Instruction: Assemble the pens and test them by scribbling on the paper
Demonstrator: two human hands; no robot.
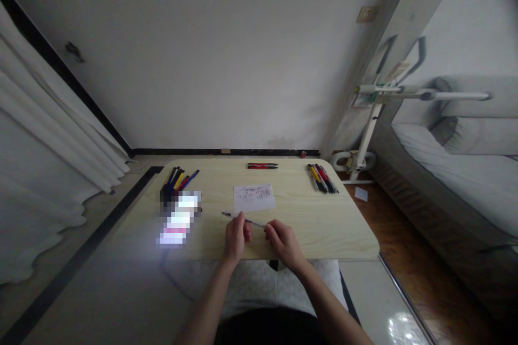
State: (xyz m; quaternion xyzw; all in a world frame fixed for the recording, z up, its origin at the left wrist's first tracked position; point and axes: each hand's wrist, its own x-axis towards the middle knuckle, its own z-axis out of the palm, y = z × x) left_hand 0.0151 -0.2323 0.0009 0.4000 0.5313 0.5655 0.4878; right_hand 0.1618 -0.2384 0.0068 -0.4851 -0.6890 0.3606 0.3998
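Dark clothing [267, 326] at the lower edge lies nearest, with both bare forearms reaching past it over the table [348, 237]. The left hand [235, 236] and right hand [283, 238] are a little apart, joined by a thin pen [256, 223] that each pinches between thumb and fingers. The left hand grips it partway along, one end sticking out beyond the thumb; the right hand holds the other end. The pen sits just on the near side of a marked paper [254, 198]. Farther off lie two red pens [263, 166].
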